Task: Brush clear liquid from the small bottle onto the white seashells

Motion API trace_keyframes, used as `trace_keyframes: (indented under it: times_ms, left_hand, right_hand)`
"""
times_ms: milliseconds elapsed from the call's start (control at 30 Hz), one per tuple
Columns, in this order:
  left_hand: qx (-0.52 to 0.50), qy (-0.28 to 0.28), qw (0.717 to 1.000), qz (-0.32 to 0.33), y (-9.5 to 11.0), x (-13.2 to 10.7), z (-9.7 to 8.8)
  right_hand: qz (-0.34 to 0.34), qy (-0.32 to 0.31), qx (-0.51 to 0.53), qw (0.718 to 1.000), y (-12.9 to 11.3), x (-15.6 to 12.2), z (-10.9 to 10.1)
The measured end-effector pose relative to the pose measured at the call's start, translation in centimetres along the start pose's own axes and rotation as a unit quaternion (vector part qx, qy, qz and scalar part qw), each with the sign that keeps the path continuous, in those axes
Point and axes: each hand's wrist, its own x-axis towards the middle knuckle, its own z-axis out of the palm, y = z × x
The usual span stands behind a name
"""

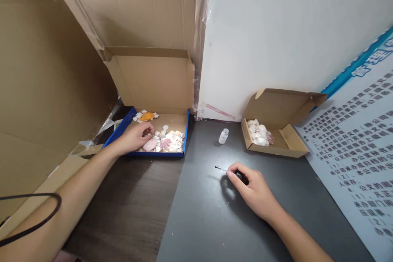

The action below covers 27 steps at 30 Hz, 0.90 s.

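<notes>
My left hand [135, 137] reaches into a blue-edged cardboard box [155, 154] of seashells [167, 141], its fingers curled down onto the shells near a pinkish one [150, 145]. An orange shell [146, 116] lies at the back of that box. My right hand [250, 184] rests on the grey mat [199, 213], pinching a small brush with a black cap [241, 177]; its thin tip [218, 168] points left. A small clear open bottle [224, 136] stands upright on the mat between the two boxes.
A second small cardboard box [287, 141] holding white shells [259, 133] sits at the right. Large cardboard sheets [46, 90] stand at the left and back, and a white wall [276, 28] is behind. A printed poster [362, 151] leans at the right. A black cable [37, 213] loops at the lower left.
</notes>
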Motion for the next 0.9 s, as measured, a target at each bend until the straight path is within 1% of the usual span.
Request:
trace_keyframes:
  times_ms: [400, 500, 600, 767, 900]
  left_hand:
    - [0.051, -0.036, 0.997, -0.033, -1.7, -0.4, -2.1]
    - [0.076, -0.029, 0.996, -0.039, -2.1, -0.6, -3.0]
    - [0.105, -0.025, 0.992, -0.061, -2.5, -0.9, -3.6]
    - [0.131, -0.059, 0.986, -0.089, -2.7, -1.2, -3.6]
    - [0.141, -0.056, 0.984, -0.094, -3.1, -0.9, -3.1]
  right_hand:
    - [0.027, -0.028, 0.001, 0.999, 0.1, 0.0, -0.1]
    - [0.028, -0.031, -0.001, 0.999, 0.1, 0.0, 0.0]
    - [0.027, -0.032, -0.003, 0.999, 0.2, 0.1, 0.0]
    - [0.024, -0.034, -0.002, 0.999, 0.4, 0.0, 0.0]
    - [0.022, -0.037, -0.004, 0.999, 0.5, 0.0, 0.0]
